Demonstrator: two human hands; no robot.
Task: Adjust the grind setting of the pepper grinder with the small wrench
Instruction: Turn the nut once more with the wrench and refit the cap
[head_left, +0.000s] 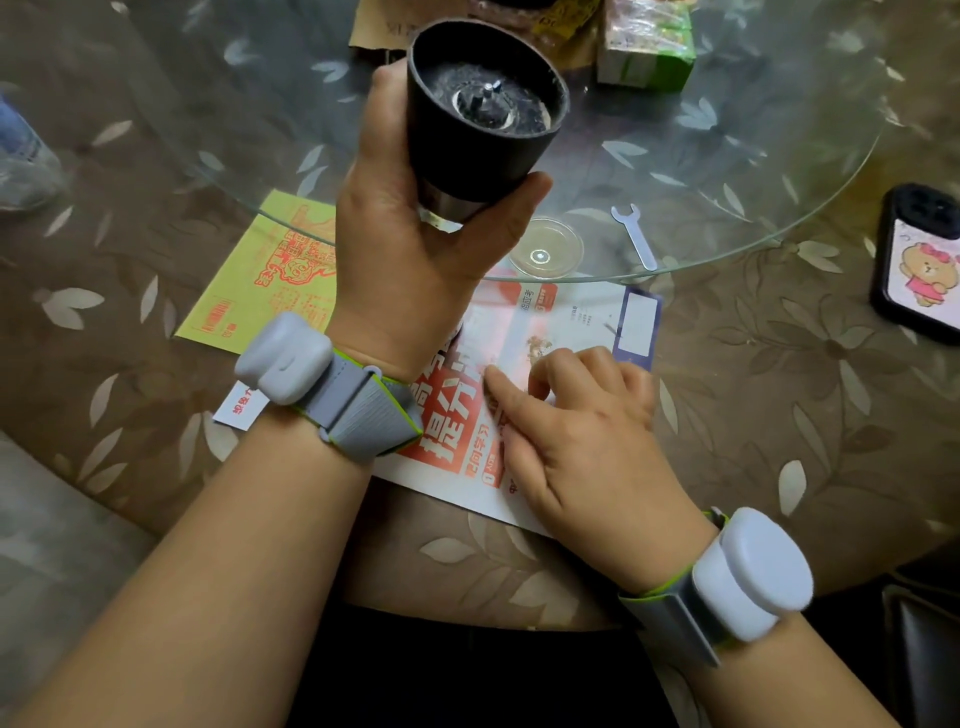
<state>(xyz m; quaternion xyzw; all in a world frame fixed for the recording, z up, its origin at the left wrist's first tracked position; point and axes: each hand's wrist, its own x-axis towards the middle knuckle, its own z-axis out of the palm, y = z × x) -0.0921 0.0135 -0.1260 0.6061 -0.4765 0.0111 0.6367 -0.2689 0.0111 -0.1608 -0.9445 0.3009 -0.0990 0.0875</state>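
My left hand (410, 249) grips the black pepper grinder (472, 135) and holds it above the table, tilted so its open underside faces me; a metal burr and a small nut show inside. The small flat wrench (635, 236) lies on the glass turntable (779, 171), to the right of the grinder and apart from both hands. My right hand (576, 431) rests low on a printed leaflet (452, 447). Its index finger and thumb are stretched out on the paper while the other fingers are curled, and it holds nothing.
A clear plastic lid (545, 248) lies on the glass near its front edge, left of the wrench. A phone (917, 262) with a cartoon bear case lies at the right. A yellow flyer (260, 275) is at the left. Green boxes (647, 41) stand at the back.
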